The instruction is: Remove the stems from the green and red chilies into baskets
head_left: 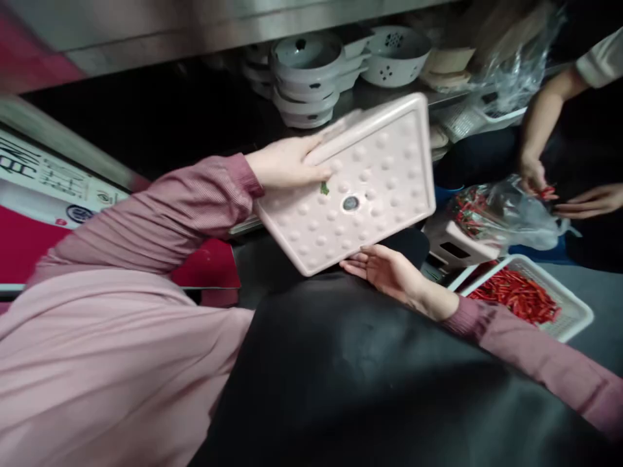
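Note:
My left hand (292, 161) is closed on the upper left edge of a pale pink rectangular plastic panel (389, 175), thumb on its face. Rows of raised bumps cover that face, with a round grey spot near the middle. A green leaf scrap (324, 189) sticks to it by my thumb. The panel is tilted above my lap, and its other side is hidden. My right hand (389, 275) lies palm up at the panel's lower edge, fingers stretched out; I cannot tell if they touch it. A black apron (379, 363) covers my lap.
A white basket of red chillies (516, 295) stands at right. Behind it, a clear bag (520, 214) with chillies rests by a pinkish box-like thing (457, 245). Another person's hands (535, 175) are there. Stacked white bowls (306, 84) stand on the shelf.

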The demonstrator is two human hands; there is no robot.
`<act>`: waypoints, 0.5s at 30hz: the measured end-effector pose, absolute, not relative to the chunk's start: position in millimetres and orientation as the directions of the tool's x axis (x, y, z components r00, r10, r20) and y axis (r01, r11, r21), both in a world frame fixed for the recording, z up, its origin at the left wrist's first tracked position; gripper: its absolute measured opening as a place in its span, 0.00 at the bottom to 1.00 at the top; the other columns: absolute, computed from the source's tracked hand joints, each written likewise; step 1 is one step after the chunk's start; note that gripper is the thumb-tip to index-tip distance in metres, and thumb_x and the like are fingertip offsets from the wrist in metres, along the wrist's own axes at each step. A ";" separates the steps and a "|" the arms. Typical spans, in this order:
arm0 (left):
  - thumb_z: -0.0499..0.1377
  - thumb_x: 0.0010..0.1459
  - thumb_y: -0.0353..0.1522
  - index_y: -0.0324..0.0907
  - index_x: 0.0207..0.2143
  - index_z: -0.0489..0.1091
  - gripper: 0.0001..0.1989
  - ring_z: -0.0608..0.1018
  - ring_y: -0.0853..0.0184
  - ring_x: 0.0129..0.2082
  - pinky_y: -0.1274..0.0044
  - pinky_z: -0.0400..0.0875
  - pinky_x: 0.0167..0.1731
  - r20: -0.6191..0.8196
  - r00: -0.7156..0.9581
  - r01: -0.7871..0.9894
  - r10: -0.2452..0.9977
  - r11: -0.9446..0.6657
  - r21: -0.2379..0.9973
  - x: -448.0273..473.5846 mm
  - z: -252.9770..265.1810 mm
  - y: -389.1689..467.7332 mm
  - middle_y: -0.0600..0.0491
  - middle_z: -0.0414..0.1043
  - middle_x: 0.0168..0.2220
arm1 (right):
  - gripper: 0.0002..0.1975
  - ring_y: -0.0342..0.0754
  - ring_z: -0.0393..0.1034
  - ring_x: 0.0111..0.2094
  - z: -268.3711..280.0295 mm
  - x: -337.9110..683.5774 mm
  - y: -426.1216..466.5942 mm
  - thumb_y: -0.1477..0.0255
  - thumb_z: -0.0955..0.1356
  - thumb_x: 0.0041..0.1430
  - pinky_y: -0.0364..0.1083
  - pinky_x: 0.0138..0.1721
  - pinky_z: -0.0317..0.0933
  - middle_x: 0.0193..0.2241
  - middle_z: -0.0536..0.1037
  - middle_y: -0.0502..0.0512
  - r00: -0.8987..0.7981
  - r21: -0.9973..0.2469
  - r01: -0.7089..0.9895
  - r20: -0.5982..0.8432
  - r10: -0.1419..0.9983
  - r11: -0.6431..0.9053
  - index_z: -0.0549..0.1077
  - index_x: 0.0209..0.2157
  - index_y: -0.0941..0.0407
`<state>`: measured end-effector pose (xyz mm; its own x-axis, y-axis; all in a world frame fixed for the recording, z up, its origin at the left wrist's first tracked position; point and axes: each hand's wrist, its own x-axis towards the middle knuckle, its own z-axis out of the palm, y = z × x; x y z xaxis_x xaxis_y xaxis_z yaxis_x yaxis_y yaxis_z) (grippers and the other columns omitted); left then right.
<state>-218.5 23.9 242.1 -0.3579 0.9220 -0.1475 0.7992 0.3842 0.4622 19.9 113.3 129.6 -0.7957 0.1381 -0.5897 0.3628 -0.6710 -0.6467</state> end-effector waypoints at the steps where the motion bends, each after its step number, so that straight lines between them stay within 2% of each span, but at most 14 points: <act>1: 0.57 0.58 0.42 0.37 0.60 0.63 0.30 0.75 0.59 0.50 0.69 0.66 0.51 -0.224 -0.408 0.745 0.885 0.465 0.478 -224.2 225.5 20.2 0.53 0.72 0.51 | 0.06 0.49 0.74 0.46 123.7 17.3 111.7 0.70 0.65 0.57 0.51 0.56 0.64 0.38 0.78 0.60 -0.778 -0.599 0.393 -0.621 0.094 -0.698 0.70 0.35 0.58; 5: 0.61 0.56 0.42 0.39 0.52 0.72 0.24 0.80 0.61 0.41 0.72 0.72 0.44 -0.527 -0.547 0.444 0.650 0.760 0.475 -255.3 160.0 1.6 0.52 0.78 0.41 | 0.08 0.46 0.76 0.37 107.8 -4.8 113.0 0.71 0.63 0.61 0.46 0.48 0.69 0.34 0.78 0.60 -0.684 -0.449 0.588 -0.721 -0.117 -0.672 0.70 0.36 0.61; 9: 0.64 0.51 0.42 0.40 0.43 0.76 0.19 0.81 0.61 0.34 0.73 0.74 0.39 -0.688 -0.578 0.149 0.439 0.886 0.440 -287.6 109.9 -25.4 0.49 0.80 0.34 | 0.09 0.45 0.76 0.32 86.2 -46.1 105.1 0.71 0.64 0.61 0.42 0.36 0.71 0.31 0.78 0.59 -0.570 -0.395 0.785 -0.762 -0.308 -0.477 0.71 0.37 0.63; 12: 0.66 0.48 0.41 0.39 0.36 0.77 0.16 0.80 0.60 0.31 0.71 0.74 0.37 -0.759 -0.546 0.065 0.356 0.920 0.385 -319.1 79.9 -42.1 0.47 0.80 0.31 | 0.09 0.44 0.75 0.33 71.6 -69.7 91.9 0.74 0.68 0.56 0.42 0.37 0.70 0.33 0.78 0.56 -0.546 -0.474 0.837 -0.754 -0.365 -0.274 0.73 0.39 0.62; 15: 0.67 0.44 0.36 0.40 0.30 0.77 0.10 0.80 0.59 0.35 0.71 0.73 0.41 -0.679 -0.619 0.177 0.395 0.912 0.370 -347.7 45.9 -48.5 0.48 0.80 0.30 | 0.18 0.45 0.74 0.37 66.0 -73.2 88.7 0.75 0.72 0.50 0.46 0.45 0.69 0.39 0.79 0.56 -0.637 -0.647 0.760 -0.720 -0.276 -0.064 0.73 0.45 0.60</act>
